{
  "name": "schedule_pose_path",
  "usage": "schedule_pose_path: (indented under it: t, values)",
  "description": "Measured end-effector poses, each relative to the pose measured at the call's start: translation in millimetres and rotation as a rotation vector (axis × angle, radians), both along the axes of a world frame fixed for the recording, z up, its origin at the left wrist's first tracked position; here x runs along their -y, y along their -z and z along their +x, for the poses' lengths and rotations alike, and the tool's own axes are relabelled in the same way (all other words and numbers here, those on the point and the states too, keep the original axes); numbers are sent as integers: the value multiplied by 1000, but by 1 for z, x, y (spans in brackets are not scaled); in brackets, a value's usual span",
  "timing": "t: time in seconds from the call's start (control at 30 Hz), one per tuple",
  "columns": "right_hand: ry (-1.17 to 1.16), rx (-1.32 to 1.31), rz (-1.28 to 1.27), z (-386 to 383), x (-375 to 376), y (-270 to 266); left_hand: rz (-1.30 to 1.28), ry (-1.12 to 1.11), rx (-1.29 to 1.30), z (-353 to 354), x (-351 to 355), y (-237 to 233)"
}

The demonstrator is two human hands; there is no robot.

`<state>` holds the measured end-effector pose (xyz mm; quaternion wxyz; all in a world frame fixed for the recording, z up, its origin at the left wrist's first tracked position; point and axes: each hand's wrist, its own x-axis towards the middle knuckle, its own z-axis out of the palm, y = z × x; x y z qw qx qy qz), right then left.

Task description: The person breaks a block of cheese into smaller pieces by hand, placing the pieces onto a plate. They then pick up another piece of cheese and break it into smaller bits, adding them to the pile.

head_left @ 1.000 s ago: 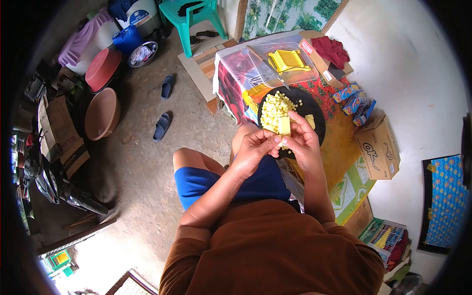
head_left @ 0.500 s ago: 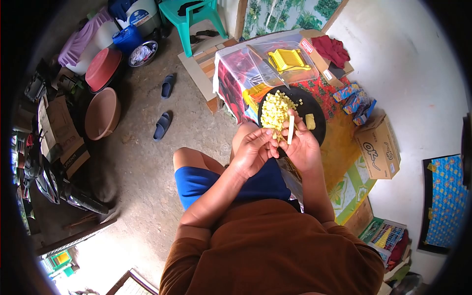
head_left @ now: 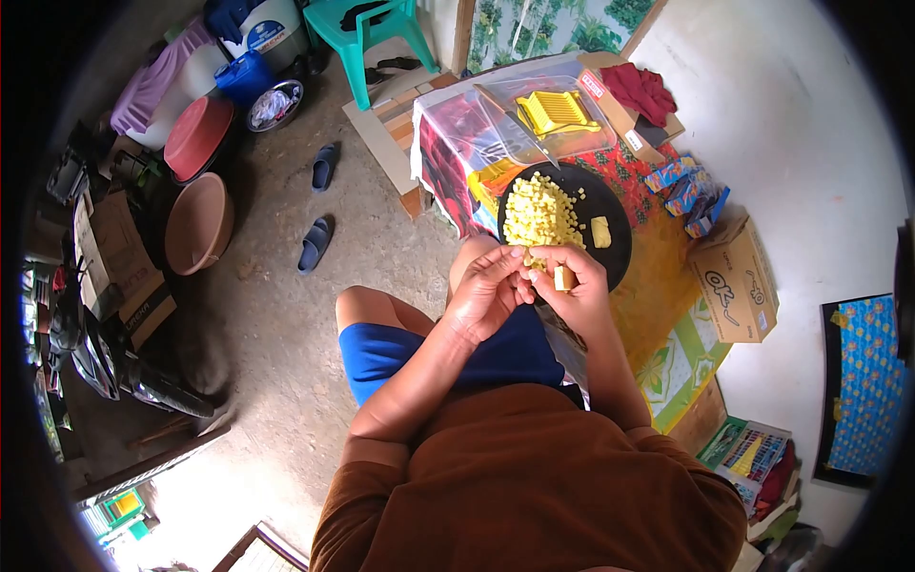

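A round black tray (head_left: 615, 195) holds a heap of small pale-yellow cubes (head_left: 538, 212), with one larger yellow piece (head_left: 600, 232) to the heap's right. Over the tray's near edge, my left hand (head_left: 491, 294) has its thumb and fingers pinched together; what lies between them is too small to make out. Touching or nearly touching it, my right hand (head_left: 579, 291) is curled around a yellow block (head_left: 564, 278), whose end shows between thumb and palm.
Beyond the tray are a clear plastic sheet, a yellow slotted rack (head_left: 556, 112) and a box with red cloth (head_left: 637, 95). A cardboard box (head_left: 734, 286) stands at right. On the floor at left are slippers (head_left: 315, 245), basins (head_left: 198, 224) and a green chair (head_left: 367, 38).
My right hand has turned and its fingers have curled inward towards my left hand. The yellow piece in it, seen long and upright before, now shows only a short end.
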<state>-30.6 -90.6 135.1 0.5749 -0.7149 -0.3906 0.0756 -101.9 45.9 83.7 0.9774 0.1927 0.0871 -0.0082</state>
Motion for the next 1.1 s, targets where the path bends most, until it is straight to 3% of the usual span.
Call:
schedule_pose_path:
  t: [0.4,0.7,0.8,0.9,1.1]
  values:
    - [87,220,-30,3,1,-3,-58,52,-29,0,4,-4]
    - [21,-33,57,10,6,3,89,78,13,-4,1,-7]
    - [-103,-433,189,4,5,-7,163,87,33,-5,-2,-8]
    - [-120,-530,120,7,10,-6,252,97,57,-7,-5,-7]
    - [-167,-481,29,10,18,-4,441,134,121,-12,-13,-7]
